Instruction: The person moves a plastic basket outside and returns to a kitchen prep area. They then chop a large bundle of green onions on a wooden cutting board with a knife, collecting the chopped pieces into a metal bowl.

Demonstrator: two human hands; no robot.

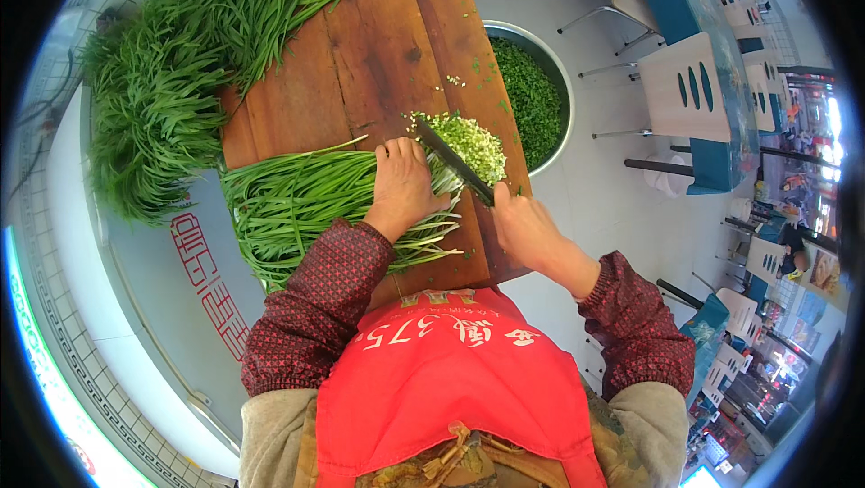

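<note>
A bundle of green garlic chives (302, 204) lies across the near part of the wooden table (383, 46), its pale stem ends toward the right. My left hand (405, 183) presses down on the bundle near those ends, fingers curled over it. Wrapped around a dark handle, my right hand (533, 234) holds a knife (453, 161). The blade slants away to the upper left, just right of my left hand. Beyond it sits a heap of chopped pale chive pieces (479, 147); the blade's edge is not clearly visible.
More long chives (158, 91) are piled at the table's far left, hanging over its edge. A round metal basin (570, 109) of chopped greens stands beside the table's right edge. Chairs (685, 87) and blue-covered tables line the right. A grey panel (185, 263) lies left.
</note>
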